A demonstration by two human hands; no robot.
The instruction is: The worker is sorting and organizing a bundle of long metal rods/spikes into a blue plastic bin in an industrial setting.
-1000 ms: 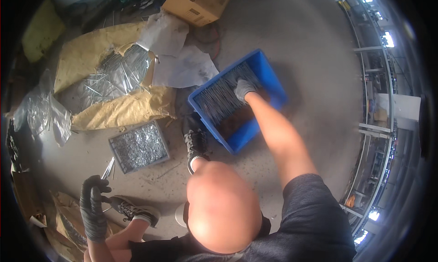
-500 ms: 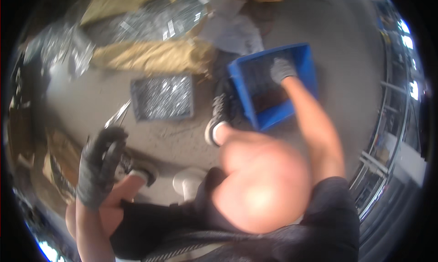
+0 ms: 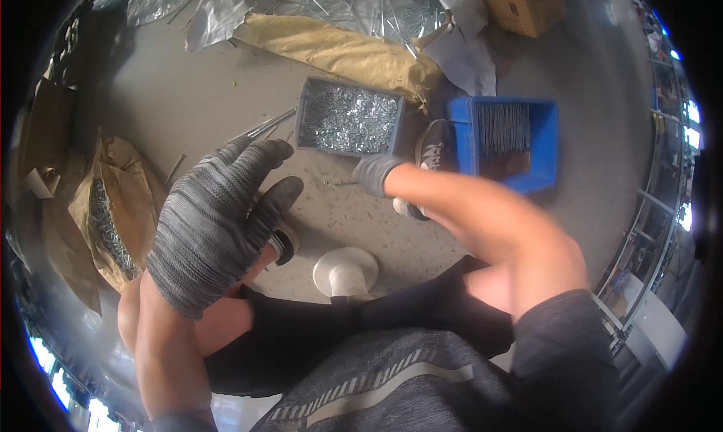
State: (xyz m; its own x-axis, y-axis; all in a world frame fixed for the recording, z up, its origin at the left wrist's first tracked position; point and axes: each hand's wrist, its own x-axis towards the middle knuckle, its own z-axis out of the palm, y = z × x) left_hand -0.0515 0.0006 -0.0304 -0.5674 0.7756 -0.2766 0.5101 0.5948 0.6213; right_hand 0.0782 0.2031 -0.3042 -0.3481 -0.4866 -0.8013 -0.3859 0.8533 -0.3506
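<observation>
Your left hand (image 3: 207,225) and right hand (image 3: 376,174) wore striped grey knit gloves (image 3: 192,255), darker at the tips. Your dark grey shirt (image 3: 422,406) had short sleeves (image 3: 565,330), a pale band (image 3: 459,372) and slanted dashes (image 3: 354,387); your shorts (image 3: 294,334) were black, your shoes (image 3: 435,146) pale-laced.

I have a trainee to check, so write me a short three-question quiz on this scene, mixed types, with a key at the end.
1. Multiple choice: what fills the gray tray?
A) folded cardboard
B) small shiny pieces
C) brown sand

2. True or false: the blue box, to the right of the gray tray in the picture, has thin rods lying in it.

3. Fill in the blank: the left hand and the right hand both wear gray ____.

Key:
1. B
2. True; the rods lie side by side.
3. gloves
</observation>
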